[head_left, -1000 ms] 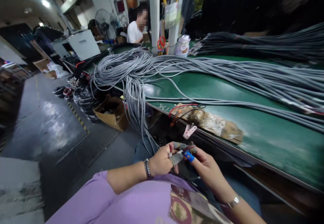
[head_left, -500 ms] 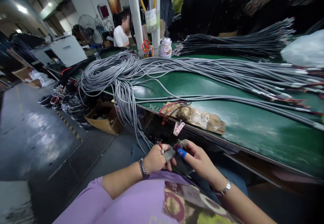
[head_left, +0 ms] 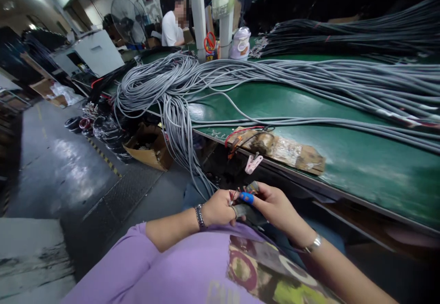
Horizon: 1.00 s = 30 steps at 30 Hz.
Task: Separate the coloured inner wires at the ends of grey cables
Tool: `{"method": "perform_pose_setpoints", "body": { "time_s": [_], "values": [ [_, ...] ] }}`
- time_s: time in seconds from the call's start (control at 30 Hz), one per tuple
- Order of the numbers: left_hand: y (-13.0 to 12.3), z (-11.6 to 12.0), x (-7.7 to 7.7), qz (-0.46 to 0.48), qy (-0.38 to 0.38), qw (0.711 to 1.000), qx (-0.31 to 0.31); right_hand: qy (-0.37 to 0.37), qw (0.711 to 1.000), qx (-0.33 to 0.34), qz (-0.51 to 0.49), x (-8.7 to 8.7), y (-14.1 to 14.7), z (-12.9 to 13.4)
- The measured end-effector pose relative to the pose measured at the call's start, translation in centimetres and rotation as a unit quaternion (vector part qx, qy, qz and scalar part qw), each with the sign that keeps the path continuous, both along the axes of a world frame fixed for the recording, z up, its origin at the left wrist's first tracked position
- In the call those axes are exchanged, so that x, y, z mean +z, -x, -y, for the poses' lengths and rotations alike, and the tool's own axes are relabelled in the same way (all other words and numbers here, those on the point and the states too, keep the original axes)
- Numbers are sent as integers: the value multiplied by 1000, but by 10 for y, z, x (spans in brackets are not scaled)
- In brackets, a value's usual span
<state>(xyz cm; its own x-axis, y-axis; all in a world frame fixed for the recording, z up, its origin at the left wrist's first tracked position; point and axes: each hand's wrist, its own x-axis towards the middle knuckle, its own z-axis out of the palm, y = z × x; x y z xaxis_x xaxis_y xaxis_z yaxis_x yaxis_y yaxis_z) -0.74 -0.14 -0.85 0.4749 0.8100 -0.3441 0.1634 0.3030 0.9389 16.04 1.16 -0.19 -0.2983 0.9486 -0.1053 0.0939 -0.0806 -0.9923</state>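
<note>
My left hand [head_left: 220, 207] is closed on the thin coloured wires [head_left: 232, 196] at a cable end, low in the middle of the view. Touching it from the right, my right hand [head_left: 270, 199] pinches the wires between thumb and forefinger. Tape wraps several fingertips, blue on the right thumb. A bundle of grey cables [head_left: 178, 132] hangs over the table edge and runs down to my left hand. More grey cables [head_left: 275, 73] lie along the green table [head_left: 374, 166].
A taped cardboard strip [head_left: 311, 160] and a pink clip [head_left: 253, 164] are at the table edge. Below the table stands an open cardboard box [head_left: 147, 155]. Black cables [head_left: 343, 34] lie at the back. A person [head_left: 172, 27] in white sits beyond.
The view has shifted, so the table and cables appear higher and further right. My hands are still together at the wires, with the fingers slightly rearranged.
</note>
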Motion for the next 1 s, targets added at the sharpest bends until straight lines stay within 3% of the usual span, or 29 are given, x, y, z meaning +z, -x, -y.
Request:
{"method": "perform_pose_setpoints", "body": {
  "time_s": [0.1,0.3,0.43,0.57,0.8,1.0],
  "values": [
    [0,0,0,15,22,1000,-6,49,998,-8,-49,1,8,-2],
    [0,-2,-2,53,40,991,112,83,989,-76,-95,-14,13,1],
    [-1,-3,-3,75,40,983,161,42,992,-95,-73,-16,10,6],
    [-3,-5,-1,96,38,975,198,1,996,-72,-55,-12,8,7],
    [0,-4,0,71,7,978,195,-4,998,-47,-30,-10,5,6],
    [3,-2,-2,39,-19,987,156,3,1000,-30,-5,4,4,-2]
  ]
}}
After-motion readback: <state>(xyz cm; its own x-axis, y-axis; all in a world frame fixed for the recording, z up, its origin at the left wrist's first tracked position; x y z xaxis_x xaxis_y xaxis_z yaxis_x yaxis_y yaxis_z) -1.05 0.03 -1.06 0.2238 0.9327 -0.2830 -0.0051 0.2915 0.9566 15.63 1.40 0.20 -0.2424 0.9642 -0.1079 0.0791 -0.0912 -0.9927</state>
